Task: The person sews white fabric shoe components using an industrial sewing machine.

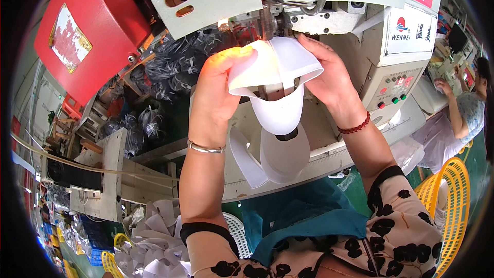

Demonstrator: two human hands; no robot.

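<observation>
Both hands hold a white curved piece, apparently a shoe upper (252, 72), at the machine's working head (266, 23). A seam runs down its middle, and the piece is draped over a metal arm that shows partly through its opening. My left hand (218, 74) is closed on its left side, thumb on top, lit orange by a lamp. My right hand (329, 72) grips the right edge, its fingers partly hidden behind the piece. Below, a rounded white flap hangs over the arm's end. More white cut pieces (293, 162) rest on the machine bed beneath it.
A control box (393, 92) with coloured buttons stands at the right. A red machine part (98, 25) and black plastic bags (180, 51) fill the upper left. White pieces (159, 237) are heaped lower left. At the right are a yellow basket (455, 175) and another person (460, 113).
</observation>
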